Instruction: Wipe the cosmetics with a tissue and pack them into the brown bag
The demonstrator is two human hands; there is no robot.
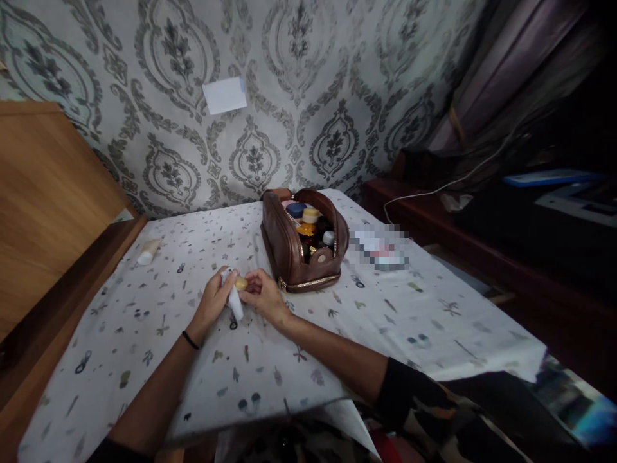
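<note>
My left hand [214, 297] is closed around a white cloth or wipe [234, 303], one end of which hangs down over the tabletop. Between the fingers of both hands is a small, pale yellow, rounded item [241, 283], its kind not clear at this size. My right hand [267, 299] has its fingertips curled against the right side of that item. Just beyond and to the right stands a brown leather toiletry bag [279, 241], unzipped at the top. Inside it are several containers, among them a blue lid [295, 209], a cream-yellow jar [311, 215] and a bottle with a grey-white cap [328, 238].
A beige tube with a white cap [149, 251] lies at the table's left. Right of the bag lies a blurred-out flat object [380, 247]. The table wears a printed white cloth [193, 366]. Wooden furniture [58, 206] borders the left; a white cable [443, 186] crosses the right.
</note>
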